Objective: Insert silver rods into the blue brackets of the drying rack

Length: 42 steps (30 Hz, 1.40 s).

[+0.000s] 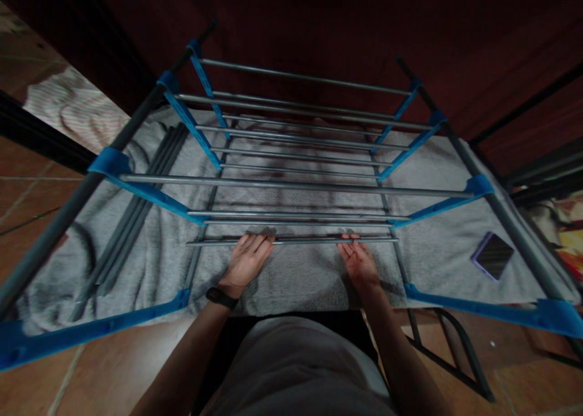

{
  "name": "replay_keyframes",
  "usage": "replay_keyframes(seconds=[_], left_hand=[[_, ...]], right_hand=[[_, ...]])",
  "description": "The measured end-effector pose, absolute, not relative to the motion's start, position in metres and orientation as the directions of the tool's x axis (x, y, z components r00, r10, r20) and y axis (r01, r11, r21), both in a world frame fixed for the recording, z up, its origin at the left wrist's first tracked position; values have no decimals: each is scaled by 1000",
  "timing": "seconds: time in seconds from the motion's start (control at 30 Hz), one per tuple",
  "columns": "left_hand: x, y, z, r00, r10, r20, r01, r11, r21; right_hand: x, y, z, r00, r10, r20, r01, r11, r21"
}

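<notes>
Your left hand point(246, 259) and right hand point(359, 261) are both bare, with no gloves or rings that can be made out in the dim light. On your left wrist you wear a narrow black band point(221, 297), perhaps a fitness tracker; its face is not readable. Your right wrist is bare. Both forearms are uncovered, so any sleeves end above the elbows. Over your torso you wear a light grey top point(300, 367), plain and unmarked, with a dark strip along its upper edge.
</notes>
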<state>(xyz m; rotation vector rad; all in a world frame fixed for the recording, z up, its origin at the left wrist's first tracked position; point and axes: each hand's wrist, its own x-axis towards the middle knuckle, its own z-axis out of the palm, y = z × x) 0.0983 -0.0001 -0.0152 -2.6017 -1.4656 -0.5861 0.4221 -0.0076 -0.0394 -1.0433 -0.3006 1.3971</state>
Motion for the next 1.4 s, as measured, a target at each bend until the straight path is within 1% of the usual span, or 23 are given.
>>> replay_keyframes(seconds=[0.1, 0.3, 0.43, 0.87, 1.07, 1.17, 1.4], left_hand=[[96, 0, -17, 463, 815, 348, 844, -526, 107], [95, 0, -17, 427, 810, 402, 864, -497, 81], [95, 0, -15, 397, 812, 428, 873, -478, 99], [91, 3, -22, 377, 817, 436, 866, -478, 147], [88, 5, -24, 416, 788, 453, 855, -509, 101], [88, 5, -23, 411, 782, 469, 855, -509, 100], [89, 5, -20, 381, 789, 482, 858, -496, 135]], right_hand=[[423, -8, -40, 220, 891, -398, -660, -165, -733], [423, -6, -43, 231, 877, -422, -673, -170, -720], [423, -5, -43, 243, 869, -431, -686, -160, -710], [420, -5, -39, 239, 871, -430, -707, -148, -692], [420, -4, -35, 240, 859, -451, -711, -160, -684], [423, -4, -34, 234, 862, -450, -717, -160, -678], [432, -2, -30, 296, 861, -414, -693, -105, -713]])
